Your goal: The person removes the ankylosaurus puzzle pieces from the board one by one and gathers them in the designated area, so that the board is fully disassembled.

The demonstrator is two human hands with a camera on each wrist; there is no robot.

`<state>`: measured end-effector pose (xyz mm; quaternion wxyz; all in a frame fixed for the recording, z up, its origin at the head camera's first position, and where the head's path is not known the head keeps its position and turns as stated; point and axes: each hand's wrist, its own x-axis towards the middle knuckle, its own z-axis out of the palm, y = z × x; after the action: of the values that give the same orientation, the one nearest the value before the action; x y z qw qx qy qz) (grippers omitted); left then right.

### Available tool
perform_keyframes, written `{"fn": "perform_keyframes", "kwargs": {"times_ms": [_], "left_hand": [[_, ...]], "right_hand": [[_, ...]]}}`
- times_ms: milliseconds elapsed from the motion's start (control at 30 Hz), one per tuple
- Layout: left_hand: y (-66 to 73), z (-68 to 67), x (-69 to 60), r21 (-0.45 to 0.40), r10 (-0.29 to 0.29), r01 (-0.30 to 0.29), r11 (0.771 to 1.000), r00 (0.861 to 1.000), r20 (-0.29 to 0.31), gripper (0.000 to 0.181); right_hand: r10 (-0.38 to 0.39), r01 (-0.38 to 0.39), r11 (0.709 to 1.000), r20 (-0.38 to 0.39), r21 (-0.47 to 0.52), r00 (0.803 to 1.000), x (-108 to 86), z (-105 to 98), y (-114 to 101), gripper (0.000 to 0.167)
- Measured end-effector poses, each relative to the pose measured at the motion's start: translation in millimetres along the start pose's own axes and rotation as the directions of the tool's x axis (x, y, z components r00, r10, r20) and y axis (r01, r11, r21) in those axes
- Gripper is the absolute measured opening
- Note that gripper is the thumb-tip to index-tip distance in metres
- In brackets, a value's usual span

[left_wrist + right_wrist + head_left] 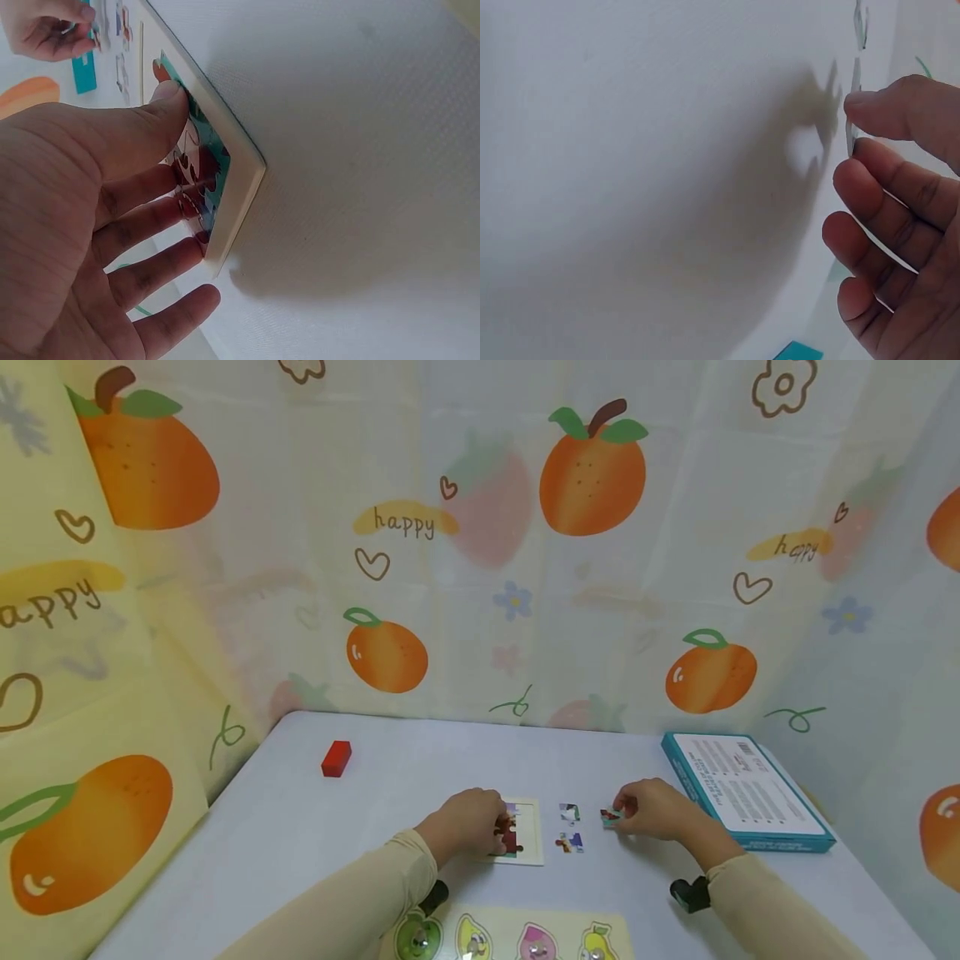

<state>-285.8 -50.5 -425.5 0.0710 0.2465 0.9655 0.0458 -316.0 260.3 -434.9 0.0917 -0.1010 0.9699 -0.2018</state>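
A small jigsaw puzzle in a pale frame (pixel 530 835) lies on the table, partly filled with dark red, teal and lilac pieces. My left hand (pixel 467 820) rests over its left side and hides part of the picture. In the left wrist view, the thumb and fingertips of that hand (pixel 101 195) touch the puzzle pieces (pixel 201 161), the fingers only slightly bent. To the right of the frame, my right hand (pixel 652 807) pinches a teal and brown puzzle piece (pixel 609 818). The right wrist view shows this piece (pixel 853 124) edge-on between thumb and forefinger, just above the table.
Loose puzzle pieces (pixel 569 812) lie between the frame and my right hand. A teal and white box (pixel 757 785) stands at the right. A red block (pixel 336 758) sits at the back left. Nearest me is a fruit board (pixel 502 943).
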Motion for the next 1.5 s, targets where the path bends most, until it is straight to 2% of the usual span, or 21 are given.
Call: {"fn": "perform_keyframes", "kwargs": {"times_ms": [267,467,600,700,800,967,1100,1200,1400,1500], "left_hand": [[-0.4,-1.9,-4.9,-0.005,0.030,-0.030,1.000,0.999,-0.026,0.024],[-1.1,-3.5,-8.2,-0.005,0.045,-0.046,0.999,0.998,-0.040,0.025],[-2.7,-2.5,-8.6,-0.007,0.043,-0.044,0.999,0.998,-0.049,0.026],[-3.8,-1.4,-8.1,-0.006,0.038,-0.038,0.999,0.998,-0.049,0.028],[-4.5,-0.6,-7.4,-0.021,0.032,-0.033,0.999,0.998,-0.049,0.029],[-5.8,0.6,-6.2,-0.065,0.036,-0.039,0.997,0.998,-0.044,0.030],[-7.0,4.1,-5.4,-0.101,0.052,-0.056,0.993,0.998,-0.043,0.025],[-7.5,6.6,-5.5,-0.117,0.063,-0.069,0.991,0.997,-0.050,0.019],[-7.0,7.9,-8.8,-0.092,0.074,-0.080,0.993,0.995,-0.073,0.016],[-7.2,8.4,-10.2,-0.094,0.071,-0.077,0.993,0.995,-0.075,0.015]], "right_hand": [[-0.066,0.066,0.998,-0.009,-0.024,0.998,6.8,1,-8,0.019],[-0.024,0.024,1.000,0.017,-0.018,1.000,11.5,1,-13,0.020],[-0.031,0.031,0.999,0.009,-0.031,0.999,14.1,0,-23,0.022],[-0.068,0.068,0.996,0.000,-0.058,0.998,17.8,3,-39,0.023],[-0.138,0.139,0.985,0.016,-0.098,0.990,22.2,12,-62,0.019],[-0.276,0.280,0.949,0.048,-0.148,0.960,28.3,29,-97,0.013],[-0.343,0.345,0.922,0.044,-0.177,0.938,32.4,38,-112,0.013],[-0.350,0.350,0.917,0.036,-0.192,0.936,35.0,43,-116,0.011],[-0.301,0.303,0.938,0.036,-0.166,0.953,38.6,50,-117,0.012],[-0.310,0.311,0.934,0.031,-0.176,0.950,40.1,51,-119,0.007]]}}
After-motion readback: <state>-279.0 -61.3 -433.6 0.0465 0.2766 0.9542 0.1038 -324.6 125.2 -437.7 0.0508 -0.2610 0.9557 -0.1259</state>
